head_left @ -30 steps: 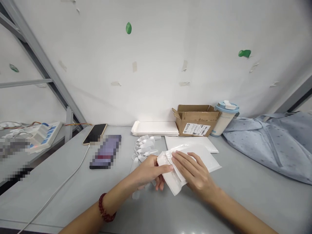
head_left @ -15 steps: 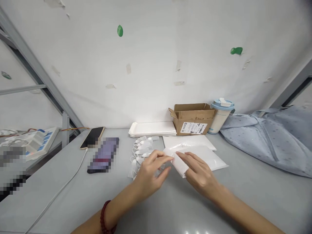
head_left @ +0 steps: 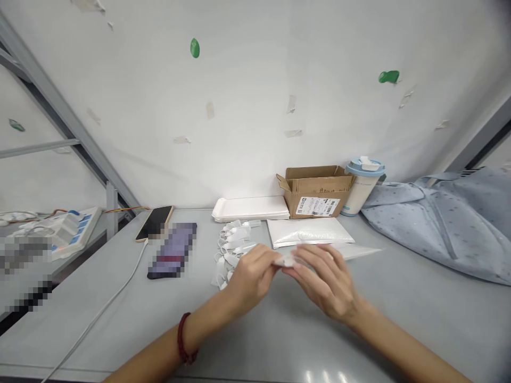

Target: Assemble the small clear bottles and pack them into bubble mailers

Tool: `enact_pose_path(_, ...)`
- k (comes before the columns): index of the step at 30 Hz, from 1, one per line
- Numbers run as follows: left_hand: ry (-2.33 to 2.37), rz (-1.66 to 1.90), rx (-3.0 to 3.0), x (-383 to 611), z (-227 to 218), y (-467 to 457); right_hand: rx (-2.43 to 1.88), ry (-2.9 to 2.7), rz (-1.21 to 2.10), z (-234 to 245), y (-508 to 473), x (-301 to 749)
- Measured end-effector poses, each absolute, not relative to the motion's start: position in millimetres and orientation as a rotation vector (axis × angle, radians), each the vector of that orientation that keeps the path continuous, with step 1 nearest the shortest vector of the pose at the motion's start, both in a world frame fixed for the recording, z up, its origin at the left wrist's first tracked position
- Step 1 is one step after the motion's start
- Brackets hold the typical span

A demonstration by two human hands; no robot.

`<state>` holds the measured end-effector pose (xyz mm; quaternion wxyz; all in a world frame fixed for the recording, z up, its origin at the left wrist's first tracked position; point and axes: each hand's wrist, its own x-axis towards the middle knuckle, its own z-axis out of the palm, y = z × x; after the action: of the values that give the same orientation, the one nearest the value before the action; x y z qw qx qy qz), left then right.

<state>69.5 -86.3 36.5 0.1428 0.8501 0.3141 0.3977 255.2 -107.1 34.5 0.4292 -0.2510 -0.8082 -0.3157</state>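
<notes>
My left hand (head_left: 249, 276) pinches the near end of a white plastic mailer (head_left: 361, 251), its thumb and fingers closed on the edge. At the same end my right hand (head_left: 325, 279) is closed, with the thumb below and the fingers over the top. The mailer is seen nearly edge-on, and its middle is hidden behind my right fingers. Just behind it a plump white padded mailer (head_left: 311, 232) lies flat. Left of my hands is a group of several small translucent plastic pieces with white loops (head_left: 233, 244), partly covered by my left hand.
A stack of white mailers (head_left: 255, 208) lies against the wall, beside an open cardboard box (head_left: 317, 191) and a lidded cup (head_left: 362, 186). A blue cloth bag (head_left: 435, 229) sits right. Two phones (head_left: 155, 223) (head_left: 173, 250), a white cable (head_left: 101, 308) and a power strip (head_left: 77, 234) are left.
Both hands have come closer together on the mailer's near end. That end has lifted and tilted edge-on. My left hand, held loosely beside the mailer before, now pinches it.
</notes>
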Motion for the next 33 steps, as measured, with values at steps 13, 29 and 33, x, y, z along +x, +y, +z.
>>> enact_pose_path(13, 1.199, 0.656, 1.548, 99, 51, -3, -1.446, -2.245, -0.686, 15, -56, 290)
enact_pose_path(29, 1.729, 0.546, 2.475, 58, 54, 46, -1.532, -2.350, -0.597, 3, -44, 294)
enact_pose_path(33, 1.737, 0.466, 2.579, 53, 52, 49, -1.540, -2.378, -0.601, 3, -42, 297)
